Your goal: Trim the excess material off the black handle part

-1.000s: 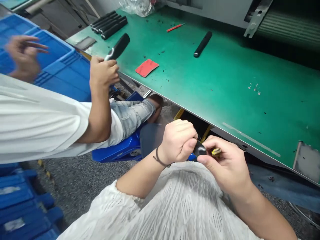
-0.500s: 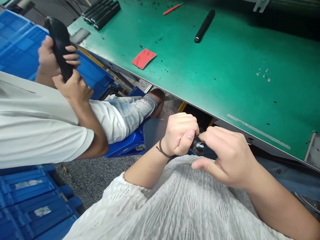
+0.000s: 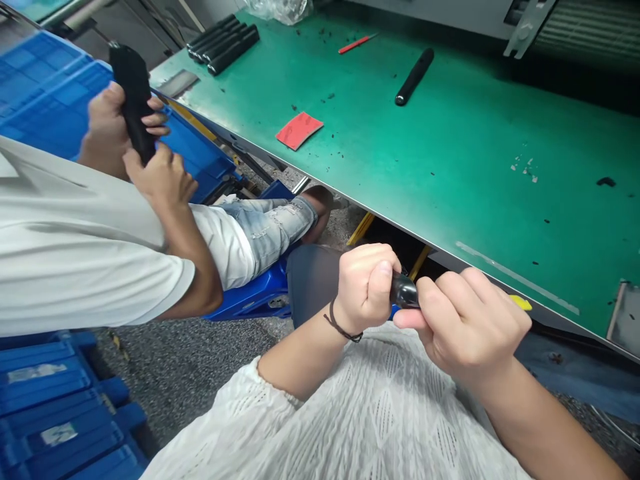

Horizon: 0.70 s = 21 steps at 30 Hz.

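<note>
gripping a small glossy black part (image 3: 403,291) between both hands, a person in a white knitted top is working low in front of the edge of a green table (image 3: 450,167). the left hand (image 3: 365,287) is curled into a near fist, its thumb pressing down against the left end of the black part, so that most of the part is hidden inside the fingers. the right hand (image 3: 467,323) is closing its fingertips around the other end, fingers bent tightly and touching the part; a small yellow thing (image 3: 521,303) is showing just beyond the right knuckles, and whether the hand is holding it cannot be told. a dark cord is sitting around the left wrist.

farther out past the fingers, on the table, a red card (image 3: 299,129) is lying flat, a black tube (image 3: 414,77) is lying well beyond it, a red pen (image 3: 357,44) is near the far edge, and a row of black tubes (image 3: 223,41) is resting together at the far left corner.

to the left of the fingers, a co-worker in a white shirt is sitting, both of that person's hands (image 3: 150,167) wrapping a long black handle (image 3: 133,100) held upright over a blue crate (image 3: 45,93).
</note>
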Motion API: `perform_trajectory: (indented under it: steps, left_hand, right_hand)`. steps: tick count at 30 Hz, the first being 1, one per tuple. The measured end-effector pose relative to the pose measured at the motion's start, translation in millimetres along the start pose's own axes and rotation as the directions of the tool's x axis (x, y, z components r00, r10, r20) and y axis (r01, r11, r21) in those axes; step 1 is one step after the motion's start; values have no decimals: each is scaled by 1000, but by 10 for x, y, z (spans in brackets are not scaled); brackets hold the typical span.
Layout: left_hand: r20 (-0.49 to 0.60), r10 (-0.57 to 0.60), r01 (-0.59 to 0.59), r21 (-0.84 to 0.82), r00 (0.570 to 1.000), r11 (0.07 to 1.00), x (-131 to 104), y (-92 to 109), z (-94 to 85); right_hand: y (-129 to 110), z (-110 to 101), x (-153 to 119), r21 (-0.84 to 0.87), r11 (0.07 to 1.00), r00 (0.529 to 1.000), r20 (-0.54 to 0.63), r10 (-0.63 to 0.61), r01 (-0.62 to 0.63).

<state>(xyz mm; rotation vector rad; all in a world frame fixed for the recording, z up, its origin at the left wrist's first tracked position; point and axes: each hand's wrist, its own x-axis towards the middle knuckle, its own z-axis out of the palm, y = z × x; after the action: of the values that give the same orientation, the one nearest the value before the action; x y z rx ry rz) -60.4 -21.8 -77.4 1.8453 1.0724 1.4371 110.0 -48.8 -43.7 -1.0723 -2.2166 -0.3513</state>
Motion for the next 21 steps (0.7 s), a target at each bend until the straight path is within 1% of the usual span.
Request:
perform_trajectory:
  steps: [2,3,4,5,6,8,9,10,11,12,13,14,17,21]
  left_hand:
    - [-25,-74,73,-22,997,997,-41,39,46]
    - [-16,-124,123,-31,992,992,-57,49,61]
    - [14,-183,183,-47,983,982,-70,52,69]
    - [67,-243,248,-73,968,966,-77,45,67]
    - [142,-299,316,-113,944,942,-78,31,57]
    - [321,-367,450,-240,873,860,-68,-15,18]
    - [402,-372,508,-314,837,802,-60,-41,-6]
    - [468,-364,555,-379,805,740,-52,-64,-31]
    - [516,-349,588,-426,782,687,-44,-83,-54]
    - [546,-333,605,-453,769,655,-38,-94,-73]
    - [559,-316,604,-461,767,650,-32,-99,-88]
    - [561,-298,589,-457,772,666,-27,-97,-97]
    - [539,-247,508,-411,805,757,-9,-65,-96]
    - [520,-211,438,-363,828,822,12,-16,-74]
  right_hand:
    - [27,33,-28,-68,997,998,-45,-31,28]
    - [50,47,-39,-87,996,997,-63,-44,38]
    - [80,58,-48,-78,996,996,-78,-47,41]
    - [117,65,-54,-33,999,995,-89,-33,30]
    - [160,67,-59,52,999,996,-94,-2,7]
    - [262,55,-64,276,958,993,-64,95,-74]
    - [317,41,-66,365,922,989,-22,148,-130]
    - [372,23,-66,419,888,980,34,194,-191]
    - [422,2,-64,440,864,969,95,226,-245]
    - [466,-20,-59,437,854,959,152,240,-283]
    - [501,-43,-50,426,853,951,200,236,-301]
    - [525,-63,-35,421,857,948,233,216,-299]
    - [543,-109,38,429,870,954,268,135,-244]
    - [508,-126,157,406,884,937,337,90,-231]
